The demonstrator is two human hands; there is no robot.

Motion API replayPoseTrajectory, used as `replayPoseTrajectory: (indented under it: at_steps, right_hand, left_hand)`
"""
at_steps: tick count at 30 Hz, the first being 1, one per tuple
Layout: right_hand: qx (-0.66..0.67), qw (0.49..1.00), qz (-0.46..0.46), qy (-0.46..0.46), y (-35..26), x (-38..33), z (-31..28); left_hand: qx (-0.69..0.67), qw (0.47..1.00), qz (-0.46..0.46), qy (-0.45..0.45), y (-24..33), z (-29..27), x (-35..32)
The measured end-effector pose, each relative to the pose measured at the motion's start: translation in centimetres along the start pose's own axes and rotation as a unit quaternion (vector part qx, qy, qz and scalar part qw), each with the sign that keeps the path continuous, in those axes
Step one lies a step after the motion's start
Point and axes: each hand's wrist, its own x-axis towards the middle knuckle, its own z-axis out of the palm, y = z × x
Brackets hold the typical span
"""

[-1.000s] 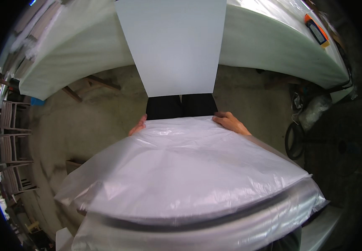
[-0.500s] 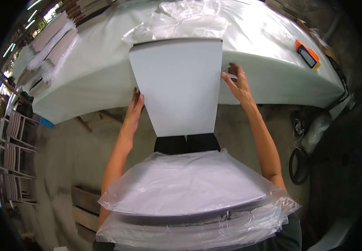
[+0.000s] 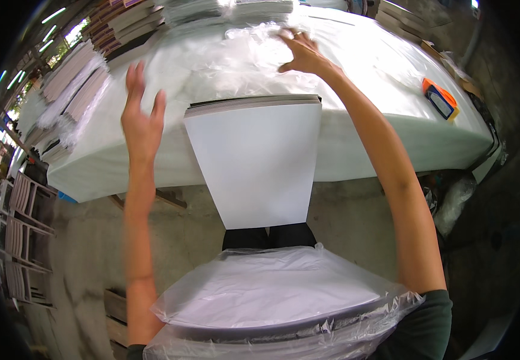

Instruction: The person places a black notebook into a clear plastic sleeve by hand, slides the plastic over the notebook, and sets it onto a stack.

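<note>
White boards in a squared stack [image 3: 254,162] lie with their far end at the near edge of the cloth-covered table [image 3: 104,165]. Judging by its even sides, the squaring looks done; the stack's upper face is bare, and clear plastic [image 3: 236,72] lies loose just beyond it, not lifted. Left of the stack, the left hand [image 3: 143,123] is empty, fingers spread; the right hand [image 3: 305,54], also wide, reaches past the stack's far end over the plastic (contact there, I cannot tell).
</note>
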Motion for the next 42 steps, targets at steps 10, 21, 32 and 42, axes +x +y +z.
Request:
replayPoseTrajectory:
  at_steps: [10, 21, 32, 42]
  right_hand:
    - [0.351, 0.93, -0.085, -0.066, -4.1, 0.8, -0.8]
    - [0.316, 0.938, 0.1, -0.102, -2.2, 1.5, -1.6]
    - [0.136, 0.901, -0.024, 0.411, -2.8, 1.4, -2.6]
    - [0.083, 0.984, -0.159, -0.007, -4.1, -3.3, -2.3]
  left_hand:
    - [0.215, 0.936, 0.146, -0.237, -5.8, 8.2, 11.8]
    - [0.015, 0.842, -0.128, -0.524, -5.8, 11.0, 10.6]
    - [-0.427, 0.756, -0.184, -0.461, -2.0, 9.4, 14.3]
    - [-0.458, 0.818, -0.144, -0.318, 5.1, 2.3, 13.5]
